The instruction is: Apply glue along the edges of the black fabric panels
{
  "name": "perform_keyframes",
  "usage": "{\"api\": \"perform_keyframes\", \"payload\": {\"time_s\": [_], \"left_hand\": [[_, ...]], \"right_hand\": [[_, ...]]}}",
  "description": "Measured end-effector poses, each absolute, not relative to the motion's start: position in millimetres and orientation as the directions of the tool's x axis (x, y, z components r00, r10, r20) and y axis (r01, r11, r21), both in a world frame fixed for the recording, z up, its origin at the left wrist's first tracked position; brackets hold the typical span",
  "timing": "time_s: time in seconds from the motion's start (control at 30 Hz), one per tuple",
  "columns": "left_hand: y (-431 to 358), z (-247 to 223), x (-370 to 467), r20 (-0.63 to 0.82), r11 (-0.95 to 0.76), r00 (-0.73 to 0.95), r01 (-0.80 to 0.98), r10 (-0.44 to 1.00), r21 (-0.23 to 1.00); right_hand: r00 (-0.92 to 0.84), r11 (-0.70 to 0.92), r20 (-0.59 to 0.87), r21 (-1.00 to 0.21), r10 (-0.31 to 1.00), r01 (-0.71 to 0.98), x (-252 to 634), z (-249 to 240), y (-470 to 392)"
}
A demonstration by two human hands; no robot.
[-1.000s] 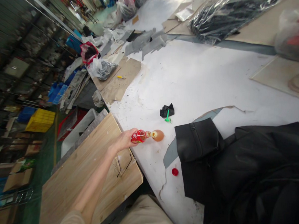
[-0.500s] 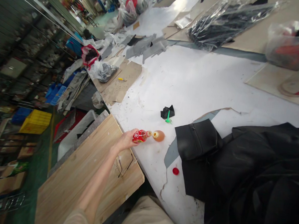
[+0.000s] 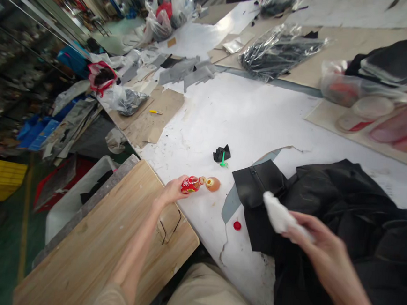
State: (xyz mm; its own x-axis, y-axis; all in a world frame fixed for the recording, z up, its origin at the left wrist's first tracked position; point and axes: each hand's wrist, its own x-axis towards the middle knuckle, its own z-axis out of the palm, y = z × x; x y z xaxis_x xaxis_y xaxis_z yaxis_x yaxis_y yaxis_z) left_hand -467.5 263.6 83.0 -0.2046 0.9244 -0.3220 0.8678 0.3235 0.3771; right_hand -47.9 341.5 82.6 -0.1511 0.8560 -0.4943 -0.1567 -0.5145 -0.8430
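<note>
My left hand is closed around a small bottle with a red label, tilted so its open mouth points right. Close by that mouth is a small bottle of amber liquid with a yellowish opening, on the white table. My right hand pinches a folded white tissue above black leather-like pieces. A red cap lies on the table between the two hands. Beyond the bottles are a black scrap and a green plastic piece.
A wooden board with folded eyeglasses is at the left under my forearm. Farther back are a yellow cutter, grey scraps and a plastic-wrapped black bundle. Bags and a round container lie at the right.
My right hand has come into view from the lower right, holding the white tissue. The view has turned somewhat to the right. My left hand still holds the red-labelled bottle by the amber one.
</note>
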Motion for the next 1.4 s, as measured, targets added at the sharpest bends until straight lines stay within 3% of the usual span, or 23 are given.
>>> {"api": "perform_keyframes", "payload": {"time_s": [0.1, 0.2, 0.47, 0.8, 0.97, 1.17, 1.4], "left_hand": [[262, 82, -471, -0.304, 0.308, -0.185, 0.85, 0.934, 0.428], [260, 81, -474, -0.285, 0.29, -0.168, 0.834, 0.944, 0.469], [247, 77, -479, -0.229, 0.252, -0.142, 0.782, 0.963, 0.571], [249, 91, -469, -0.168, 0.213, -0.142, 0.798, 0.976, 0.564], [257, 97, -461, -0.117, 0.198, -0.16, 0.832, 0.98, 0.518], [265, 112, -438, -0.036, 0.158, -0.177, 0.751, 0.984, 0.641], [288, 124, -383, -0.034, 0.073, -0.067, 0.764, 0.997, 0.641]], "right_hand": [[-0.41, -0.565, -0.496, -0.823, 0.765, -0.06, -119, 76, 315], [-0.406, -0.646, -0.529, -0.725, 0.745, -0.24, -189, 62, 297], [-0.403, -0.668, -0.533, -0.612, 0.744, -0.424, -264, 61, 312], [-0.46, -0.634, -0.442, -0.613, 0.77, -0.471, -257, 80, 324], [-0.385, -0.535, -0.375, -0.654, 0.843, -0.535, -223, 103, 339], [-0.265, -0.452, -0.367, -0.713, 0.892, -0.535, -184, 117, 349], [-0.266, -0.431, -0.339, -0.729, 0.902, -0.533, -174, 132, 340]]}}
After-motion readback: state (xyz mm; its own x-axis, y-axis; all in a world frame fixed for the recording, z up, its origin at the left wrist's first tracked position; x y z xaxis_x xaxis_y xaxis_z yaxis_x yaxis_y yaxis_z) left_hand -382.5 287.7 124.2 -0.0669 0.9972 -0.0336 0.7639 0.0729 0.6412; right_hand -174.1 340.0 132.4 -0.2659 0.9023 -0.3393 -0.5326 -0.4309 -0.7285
